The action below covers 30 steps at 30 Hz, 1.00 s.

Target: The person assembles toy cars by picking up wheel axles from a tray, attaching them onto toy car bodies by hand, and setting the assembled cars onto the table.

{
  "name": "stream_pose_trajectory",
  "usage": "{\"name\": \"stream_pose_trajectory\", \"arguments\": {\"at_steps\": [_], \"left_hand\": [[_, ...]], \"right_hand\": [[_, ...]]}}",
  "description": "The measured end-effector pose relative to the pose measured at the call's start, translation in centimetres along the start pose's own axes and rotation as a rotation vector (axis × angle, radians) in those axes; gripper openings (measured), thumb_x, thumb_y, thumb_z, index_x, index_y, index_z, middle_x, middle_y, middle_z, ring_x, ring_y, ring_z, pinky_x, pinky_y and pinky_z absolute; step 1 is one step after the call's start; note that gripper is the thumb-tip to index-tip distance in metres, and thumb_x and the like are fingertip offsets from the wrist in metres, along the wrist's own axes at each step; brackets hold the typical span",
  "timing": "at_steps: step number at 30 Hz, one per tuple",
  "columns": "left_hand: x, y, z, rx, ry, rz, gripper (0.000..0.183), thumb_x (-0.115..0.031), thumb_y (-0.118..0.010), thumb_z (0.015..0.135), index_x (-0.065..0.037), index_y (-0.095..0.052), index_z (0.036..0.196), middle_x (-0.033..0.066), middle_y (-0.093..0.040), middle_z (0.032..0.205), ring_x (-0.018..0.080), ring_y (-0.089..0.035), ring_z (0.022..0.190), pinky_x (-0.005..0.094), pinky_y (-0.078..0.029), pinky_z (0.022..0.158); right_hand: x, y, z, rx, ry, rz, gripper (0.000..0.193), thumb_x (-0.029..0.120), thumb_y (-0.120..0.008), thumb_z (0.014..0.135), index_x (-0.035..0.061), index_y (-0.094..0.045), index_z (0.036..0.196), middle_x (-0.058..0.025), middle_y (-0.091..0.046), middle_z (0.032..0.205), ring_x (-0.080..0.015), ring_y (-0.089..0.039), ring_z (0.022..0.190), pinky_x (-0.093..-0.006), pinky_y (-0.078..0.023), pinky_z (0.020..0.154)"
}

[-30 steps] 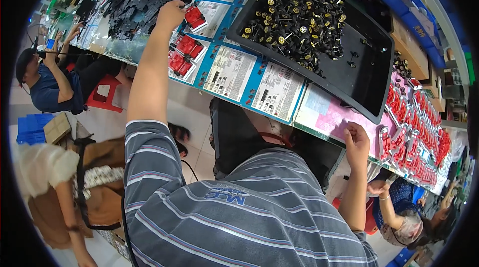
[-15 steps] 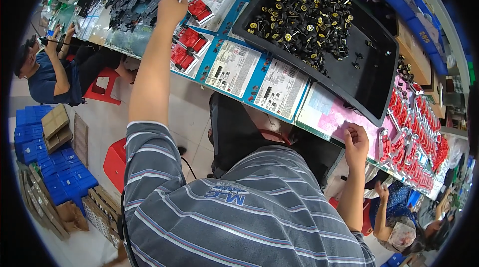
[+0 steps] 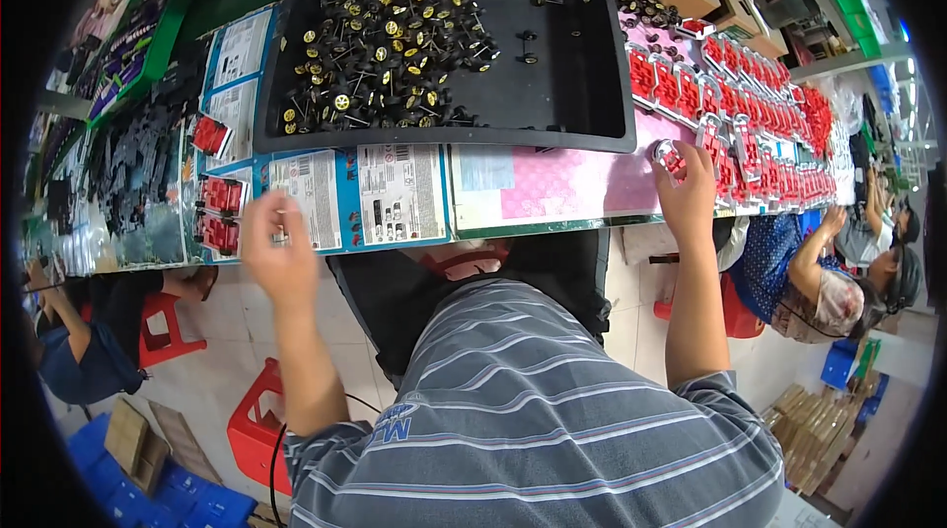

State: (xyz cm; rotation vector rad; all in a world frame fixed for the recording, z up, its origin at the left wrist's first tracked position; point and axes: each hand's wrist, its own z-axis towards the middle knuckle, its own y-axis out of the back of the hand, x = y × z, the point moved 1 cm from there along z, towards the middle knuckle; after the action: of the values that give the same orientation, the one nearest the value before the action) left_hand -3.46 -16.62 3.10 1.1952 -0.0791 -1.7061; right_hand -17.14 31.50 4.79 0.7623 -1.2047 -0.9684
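My right hand (image 3: 688, 188) is over the right part of the table, its fingers closed on a small red and silver toy car body (image 3: 668, 159) at the near edge of the rows of similar red toy car bodies (image 3: 735, 158). Toward the left, my left hand (image 3: 276, 244) is smeared by motion above the table's front edge. It is just right of two red toy car bodies (image 3: 223, 197), and whether its fingers hold anything cannot be made out. A third red car body (image 3: 210, 136) lies farther back on the printed blue and white sheets (image 3: 308, 190).
A black tray (image 3: 552, 84) with a heap of black and yellow wheels on axles (image 3: 395, 44) covers the table's middle. Flat black plastic parts (image 3: 148, 168) are piled at the far left. A red stool (image 3: 258, 424) stands on the floor. Other people sit at both ends.
The view has turned to the right. My left hand has come back from the far red car body toward the table's front edge. My right hand has reached forward and taken hold of a toy car body.
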Motion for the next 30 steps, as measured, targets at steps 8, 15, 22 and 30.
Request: {"name": "stream_pose_trajectory", "arguments": {"at_steps": [8,15,22,30], "left_hand": [[-9.0,-8.7,-7.1,0.473,0.108,-0.528,0.007,-0.008,-0.068,0.091,-0.003,-0.068,0.095,0.0044,-0.063,0.083,0.0109,-0.056,0.067,0.0239,-0.044,0.058],[-15.6,-14.7,-11.6,1.118,0.335,-0.982,0.084,-0.022,-0.085,0.081,-0.003,-0.035,0.146,0.0132,-0.053,0.13,0.0122,-0.059,0.078,0.0272,-0.051,0.069],[-14.0,-14.2,-10.8,0.977,0.337,-1.16,0.02,-0.009,-0.069,0.089,-0.001,-0.061,0.106,0.0093,-0.065,0.104,0.0165,-0.064,0.097,0.0321,-0.052,0.088],[-13.5,-11.7,-11.1,0.915,0.535,-1.04,0.023,-0.012,-0.068,0.092,-0.002,-0.059,0.11,0.0074,-0.067,0.105,0.0062,-0.059,0.07,0.0219,-0.048,0.058]], "right_hand": [[-3.7,-0.9,1.0,0.126,0.027,-0.253,0.042,0.003,-0.07,0.077,-0.0033,-0.061,0.118,-0.0232,-0.063,0.114,-0.0438,-0.062,0.103,-0.0463,-0.051,0.089],[9.1,4.1,-4.7,0.502,0.091,0.392,0.033,0.009,-0.08,0.079,-0.0017,-0.066,0.107,-0.0129,-0.068,0.093,-0.0177,-0.064,0.072,-0.0301,-0.054,0.066],[3.8,1.7,5.2,0.144,0.247,0.345,0.022,0.017,-0.076,0.087,0.0043,-0.073,0.105,-0.0059,-0.069,0.084,-0.0122,-0.059,0.067,-0.0286,-0.049,0.063],[-8.4,-3.1,24.1,0.065,0.121,-0.199,0.057,0.048,-0.078,0.078,-0.0042,-0.072,0.102,-0.0263,-0.072,0.098,-0.0381,-0.071,0.097,-0.0438,-0.055,0.086]]}}
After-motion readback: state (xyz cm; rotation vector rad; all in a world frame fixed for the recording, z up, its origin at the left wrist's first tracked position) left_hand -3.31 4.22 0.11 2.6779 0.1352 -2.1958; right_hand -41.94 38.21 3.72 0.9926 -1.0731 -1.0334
